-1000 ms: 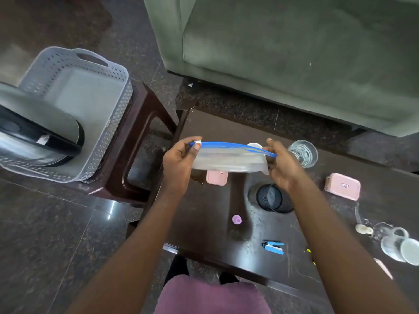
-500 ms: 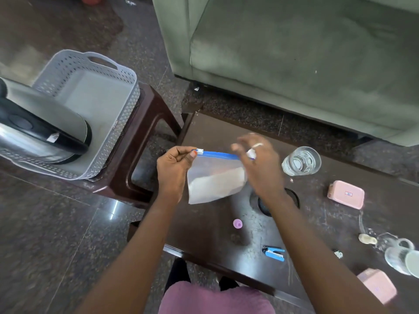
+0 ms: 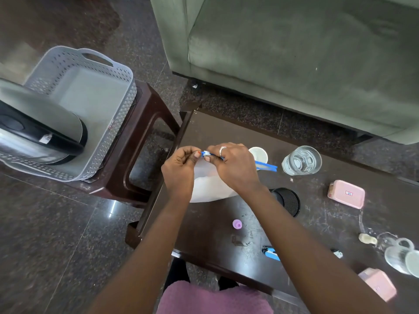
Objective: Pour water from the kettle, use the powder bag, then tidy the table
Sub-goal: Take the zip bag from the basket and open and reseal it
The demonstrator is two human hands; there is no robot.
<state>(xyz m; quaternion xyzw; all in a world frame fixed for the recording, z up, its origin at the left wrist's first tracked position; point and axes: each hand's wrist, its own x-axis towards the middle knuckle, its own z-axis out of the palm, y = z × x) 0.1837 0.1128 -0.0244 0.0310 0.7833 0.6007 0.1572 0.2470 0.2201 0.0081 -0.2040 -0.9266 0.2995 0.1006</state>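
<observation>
I hold a clear zip bag of white powder above the left end of the dark table. Its blue zip strip runs right toward a glass of water. My left hand pinches the bag's left top corner. My right hand pinches the white slider right beside it, so both hands meet at that corner. The steel kettle with a black handle lies in the grey perforated basket on a brown stool at the left.
On the table lie a small white cup, a black mesh holder, a purple cap, a blue stapler, two pink boxes and a tipped glass mug. A green sofa stands behind.
My right hand has slid leftward along the blue zip strip to meet my left hand at the bag's corner. The bag now hangs lower, with its right end free.
</observation>
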